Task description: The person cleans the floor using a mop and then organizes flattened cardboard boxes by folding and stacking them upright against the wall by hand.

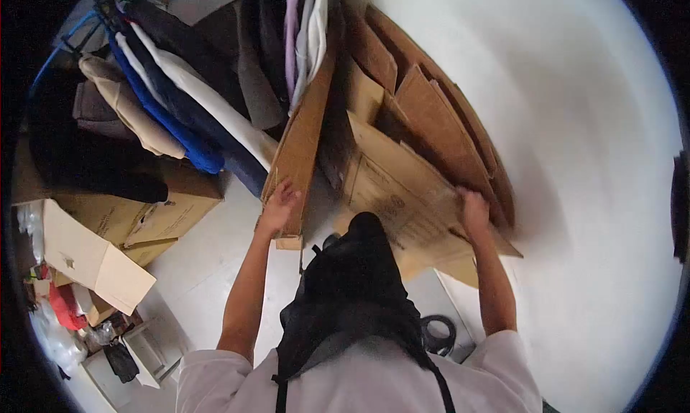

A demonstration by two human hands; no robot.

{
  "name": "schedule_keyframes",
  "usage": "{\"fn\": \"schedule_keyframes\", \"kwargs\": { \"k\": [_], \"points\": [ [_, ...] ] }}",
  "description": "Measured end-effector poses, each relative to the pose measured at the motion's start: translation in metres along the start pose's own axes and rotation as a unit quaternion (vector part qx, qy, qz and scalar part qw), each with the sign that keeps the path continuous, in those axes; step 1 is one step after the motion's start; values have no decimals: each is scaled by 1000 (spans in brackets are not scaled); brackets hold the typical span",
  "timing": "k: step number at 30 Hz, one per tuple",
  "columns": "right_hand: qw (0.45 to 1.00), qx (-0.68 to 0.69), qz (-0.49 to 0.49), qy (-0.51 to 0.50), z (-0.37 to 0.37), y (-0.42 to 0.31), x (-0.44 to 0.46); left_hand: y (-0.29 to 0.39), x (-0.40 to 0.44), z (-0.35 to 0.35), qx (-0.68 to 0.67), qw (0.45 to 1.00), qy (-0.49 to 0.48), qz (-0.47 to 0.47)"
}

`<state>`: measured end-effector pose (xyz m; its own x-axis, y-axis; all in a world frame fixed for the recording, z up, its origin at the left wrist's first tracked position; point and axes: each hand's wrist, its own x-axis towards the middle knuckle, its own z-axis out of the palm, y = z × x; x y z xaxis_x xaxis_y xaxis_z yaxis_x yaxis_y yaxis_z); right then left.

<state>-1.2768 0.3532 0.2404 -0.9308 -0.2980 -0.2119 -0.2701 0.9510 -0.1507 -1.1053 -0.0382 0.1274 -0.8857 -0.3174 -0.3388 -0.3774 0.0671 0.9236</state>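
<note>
My left hand [282, 206] is at the lower end of a long, narrow brown cardboard piece [303, 150], its fingers apart and touching or close to the cardboard. On the right, my right hand [474, 210] has its fingers closed on the edge of a flattened cardboard box [402, 197] with faint print on its face. Behind that box, several folded brown cardboard sheets [438, 115] lean against the white wall.
Clothes [194, 89] hang at the upper left. Below them are a cardboard box [158, 215], an open carton [90, 258] and a white rack [144, 352]. A black coil or roll [438, 334] lies on the floor near my right side. The white wall [575, 197] bounds the right.
</note>
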Motion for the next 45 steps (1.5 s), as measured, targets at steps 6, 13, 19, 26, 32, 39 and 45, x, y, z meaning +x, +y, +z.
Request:
{"fn": "schedule_keyframes", "kwargs": {
  "k": [6,13,19,26,32,39,45],
  "points": [
    [995,-42,77,51,67,45,-13,15,-5,0,-58,998,-27,4],
    [996,-78,37,-16,129,85,-24,14,-9,19,-47,997,-53,-24],
    [978,-149,89,-117,180,77,-34,33,-21,37,-39,991,-122,-41],
    [995,-45,90,8,109,55,-8,70,-39,32,-50,966,-243,-76],
    [994,-65,93,-3,132,63,-4,35,-20,65,180,982,-47,-44],
    [998,-41,39,-31,136,46,-3,30,-12,104,231,966,-94,-67],
    [991,17,-81,-103,118,-77,17,9,-8,107,270,960,-71,-23]
  ]
}}
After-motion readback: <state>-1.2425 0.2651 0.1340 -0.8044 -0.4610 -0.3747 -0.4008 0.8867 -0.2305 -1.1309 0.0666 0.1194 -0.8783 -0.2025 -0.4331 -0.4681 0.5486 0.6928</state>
